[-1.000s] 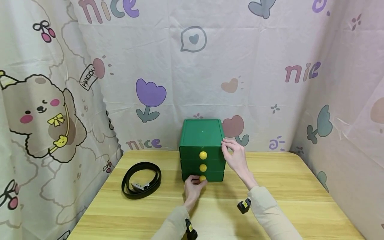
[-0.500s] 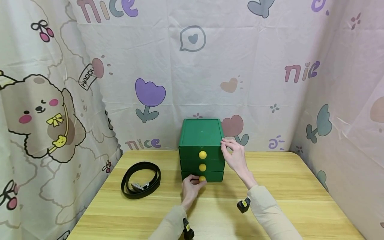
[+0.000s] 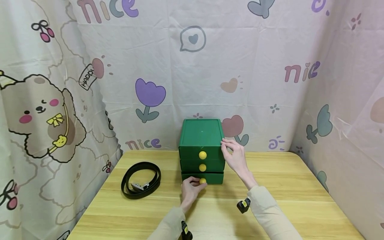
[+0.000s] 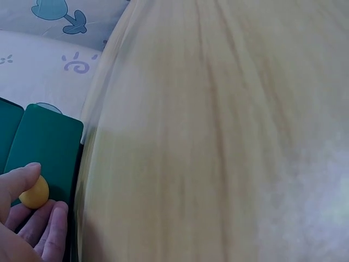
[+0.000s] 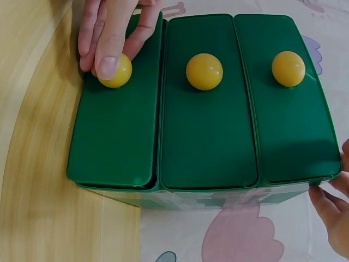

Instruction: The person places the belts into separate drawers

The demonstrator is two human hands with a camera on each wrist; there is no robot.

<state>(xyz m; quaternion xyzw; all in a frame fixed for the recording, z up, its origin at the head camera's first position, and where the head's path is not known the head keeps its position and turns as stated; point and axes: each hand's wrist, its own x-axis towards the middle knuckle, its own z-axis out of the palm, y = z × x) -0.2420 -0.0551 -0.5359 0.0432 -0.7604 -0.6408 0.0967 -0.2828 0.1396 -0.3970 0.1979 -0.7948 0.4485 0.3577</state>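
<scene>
Just below mid-frame in the head view stands the cabinet point(image 3: 201, 133), its bottom drawer point(image 3: 216, 178) slightly out, the left hand point(image 3: 190, 191) pinching that drawer's knob point(image 3: 203, 181) and the right hand point(image 3: 236, 157) touching the cabinet's upper right corner, whether pinching it I cannot tell.

A black belt point(image 3: 141, 194) lies coiled on the wood-grain table point(image 3: 285, 176), near its left edge; its silvery buckle point(image 3: 138, 187), small in view, seems to rest within the loop. Pale cloth point(image 3: 207, 73) hangs behind and beside, printed with a purple tulip point(image 3: 150, 94), "nice" lettering point(image 3: 130, 8) and a winking cartoon bear point(image 3: 45, 133).
</scene>
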